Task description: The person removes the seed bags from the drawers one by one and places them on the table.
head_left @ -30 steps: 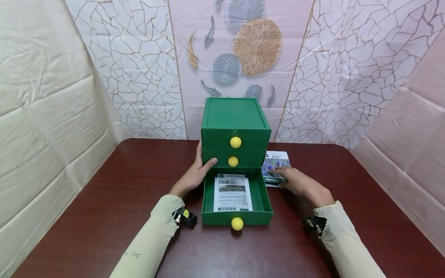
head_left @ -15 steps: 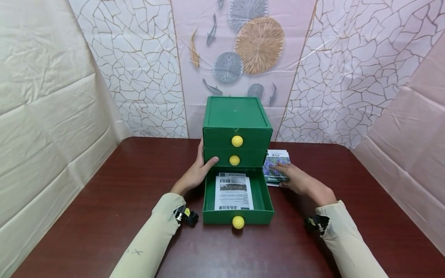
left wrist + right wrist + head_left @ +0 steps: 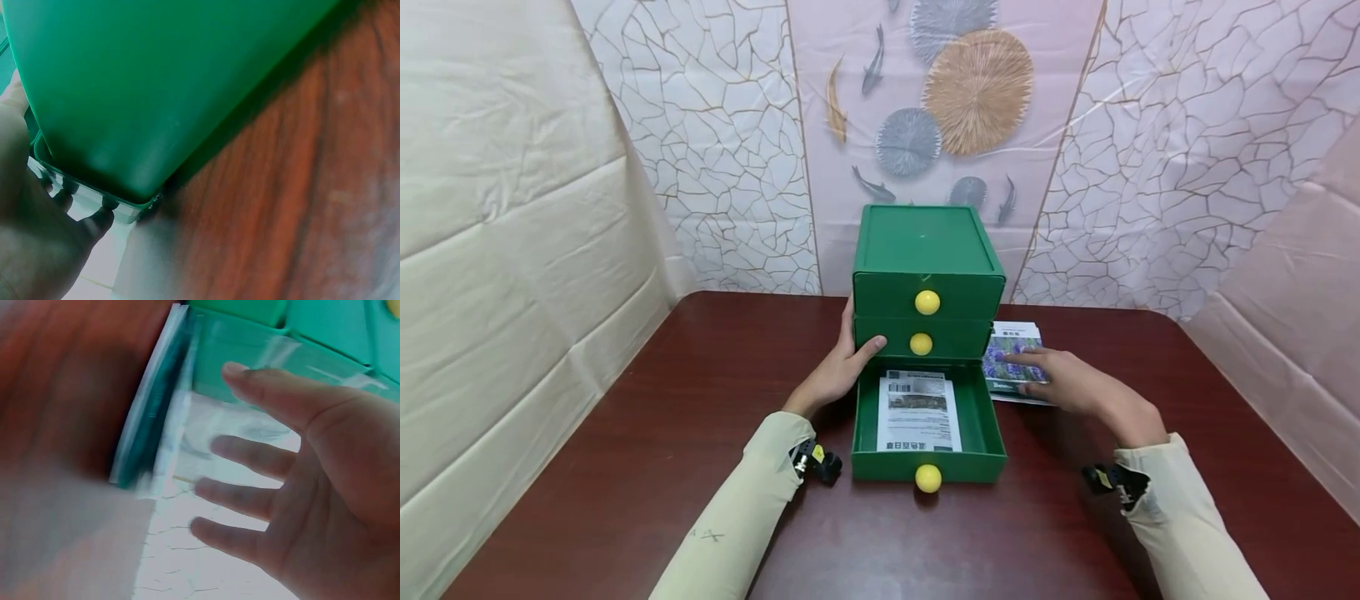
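A green drawer cabinet (image 3: 928, 242) stands on the table, its bottom drawer (image 3: 880, 467) pulled out. Inside that drawer lie white printed packets (image 3: 919, 417). My left hand (image 3: 831, 375) grips the cabinet's left side, thumb over the front edge beside the middle drawer; the left wrist view has its fingers at the cabinet's edge. To the cabinet's right is a stack of packets with a purple-flower picture (image 3: 1009, 346). Over this stack hovers my right hand (image 3: 1078, 385), fingers spread. In the right wrist view, the fingers (image 3: 240, 497) look apart from the blurred stack (image 3: 153, 419) and hold nothing.
Yellow round knobs (image 3: 928, 478) stick out from the drawer fronts. Dark reddish-brown wood forms the table top (image 3: 715, 467). A patterned cloth (image 3: 730, 150) hangs behind the table, and pale cloth walls close both sides.
The head view has turned slightly left, so everything sits farther right. My right hand's fingers have spread and risen a little from the stack. The left hand stays on the cabinet.
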A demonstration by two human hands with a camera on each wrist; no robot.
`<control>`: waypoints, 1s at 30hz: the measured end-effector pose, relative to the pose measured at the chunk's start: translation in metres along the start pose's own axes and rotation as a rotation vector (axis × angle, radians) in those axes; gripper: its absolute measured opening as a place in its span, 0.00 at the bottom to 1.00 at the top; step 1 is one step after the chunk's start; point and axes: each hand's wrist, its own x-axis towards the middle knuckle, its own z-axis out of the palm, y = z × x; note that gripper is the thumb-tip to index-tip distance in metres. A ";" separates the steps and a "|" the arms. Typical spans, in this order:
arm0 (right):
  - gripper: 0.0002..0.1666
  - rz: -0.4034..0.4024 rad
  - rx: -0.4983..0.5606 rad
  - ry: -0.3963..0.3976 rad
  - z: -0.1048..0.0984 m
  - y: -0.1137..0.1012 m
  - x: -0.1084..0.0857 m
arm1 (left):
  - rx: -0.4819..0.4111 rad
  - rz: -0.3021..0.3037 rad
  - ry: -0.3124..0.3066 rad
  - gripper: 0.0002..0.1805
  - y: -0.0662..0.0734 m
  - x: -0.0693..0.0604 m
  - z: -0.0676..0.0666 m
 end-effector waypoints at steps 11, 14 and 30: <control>0.31 -0.020 0.018 -0.075 -0.017 -0.018 -0.007 | -0.017 0.018 0.019 0.50 -0.002 0.001 0.003; 0.32 -0.003 0.002 -0.059 -0.018 -0.020 -0.009 | -0.019 0.023 0.018 0.50 -0.002 0.002 0.004; 0.36 -0.023 0.002 -0.012 -0.031 -0.043 -0.019 | -0.017 0.031 0.012 0.50 -0.006 0.002 0.004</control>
